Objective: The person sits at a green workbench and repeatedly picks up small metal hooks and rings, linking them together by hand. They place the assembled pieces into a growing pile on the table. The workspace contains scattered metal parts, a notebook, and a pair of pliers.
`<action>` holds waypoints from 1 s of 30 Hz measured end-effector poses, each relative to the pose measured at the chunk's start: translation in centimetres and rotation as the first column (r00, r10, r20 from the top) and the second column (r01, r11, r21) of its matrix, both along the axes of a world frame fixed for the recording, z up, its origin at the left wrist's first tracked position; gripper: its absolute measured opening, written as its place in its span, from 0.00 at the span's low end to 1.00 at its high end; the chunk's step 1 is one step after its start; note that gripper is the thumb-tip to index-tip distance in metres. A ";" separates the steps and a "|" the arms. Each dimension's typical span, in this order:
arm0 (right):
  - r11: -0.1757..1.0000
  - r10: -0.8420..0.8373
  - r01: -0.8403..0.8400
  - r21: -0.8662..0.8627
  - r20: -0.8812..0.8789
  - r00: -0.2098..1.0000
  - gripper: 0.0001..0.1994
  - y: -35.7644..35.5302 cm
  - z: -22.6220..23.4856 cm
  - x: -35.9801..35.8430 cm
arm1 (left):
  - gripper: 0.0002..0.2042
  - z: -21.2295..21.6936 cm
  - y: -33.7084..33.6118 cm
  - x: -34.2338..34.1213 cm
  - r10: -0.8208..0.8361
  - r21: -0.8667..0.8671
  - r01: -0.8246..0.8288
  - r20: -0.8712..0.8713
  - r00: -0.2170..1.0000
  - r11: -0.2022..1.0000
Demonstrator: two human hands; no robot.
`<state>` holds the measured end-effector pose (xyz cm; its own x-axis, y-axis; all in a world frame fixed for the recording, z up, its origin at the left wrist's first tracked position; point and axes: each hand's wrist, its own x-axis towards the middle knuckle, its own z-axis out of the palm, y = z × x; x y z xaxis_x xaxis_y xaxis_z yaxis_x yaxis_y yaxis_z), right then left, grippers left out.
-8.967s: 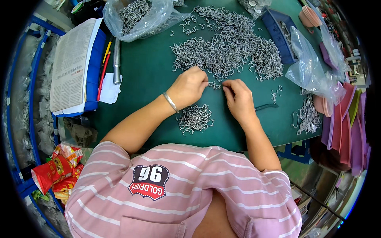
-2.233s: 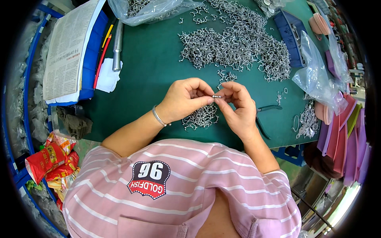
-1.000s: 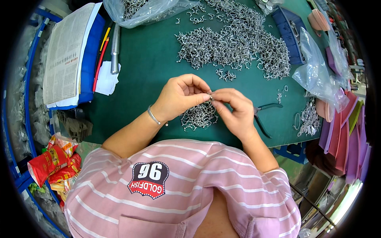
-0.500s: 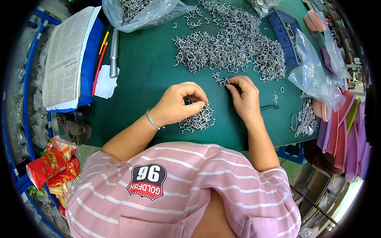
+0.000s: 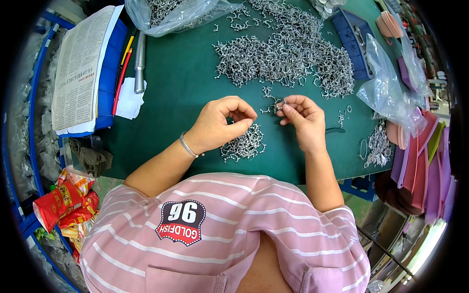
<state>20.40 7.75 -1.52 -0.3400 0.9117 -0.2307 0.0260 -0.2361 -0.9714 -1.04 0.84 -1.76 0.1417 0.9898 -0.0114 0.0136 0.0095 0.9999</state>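
My right hand [image 5: 304, 117] pinches a small curved silver metal piece [image 5: 279, 106] between thumb and fingertips. A few loose pieces of the same kind lie on the green tabletop just beside those fingertips. To the left, my left hand [image 5: 225, 119] is closed in a pinch, thumb against fingers; whatever it holds, if anything, is too small to make out. Directly under and beside it sits a small heap of metal pieces [image 5: 245, 144]. Beyond both hands spreads a large pile of the same curved pieces [image 5: 283, 56].
A clear bag of metal pieces [image 5: 181, 17] stands at the far left. Newspaper [image 5: 80, 68] covers a blue bin beside pens and a metal rod [image 5: 140, 63]. At right are a blue tray [image 5: 351, 44], a clear plastic bag [image 5: 386, 83] and a pile of silver parts [image 5: 378, 146].
My right hand has drawn slightly nearer and to the right, its fingers lifted with a piece in the pinch. A few loose pieces beside it have shifted. My left hand stays nearly still.
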 end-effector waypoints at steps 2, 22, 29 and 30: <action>0.998 0.010 -0.015 -0.055 -0.090 0.996 0.07 -0.6 0.1 -0.4 | 0.08 0.2 0.0 0.3 0.012 0.005 -0.012 0.032 0.999 1.000; 0.706 -0.106 -0.386 0.594 0.628 0.771 0.06 -0.3 0.7 -1.0 | 0.11 -0.1 0.0 0.4 0.069 -0.038 -0.068 0.020 0.997 0.997; 0.813 -0.199 -0.113 0.571 0.455 0.868 0.04 0.7 0.3 -0.4 | 0.10 0.2 0.1 0.3 0.065 -0.048 -0.065 0.005 0.998 0.997; 0.830 -0.214 -0.077 0.552 0.443 0.870 0.05 0.8 0.4 -0.2 | 0.10 0.2 0.1 0.3 0.065 -0.049 -0.065 0.006 0.998 0.997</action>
<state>20.16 8.51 -1.17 -0.2536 0.9485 0.1896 0.5133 0.2981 -0.8047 -0.71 0.95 -1.51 0.0771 0.9953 -0.0590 0.0042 0.0588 0.9983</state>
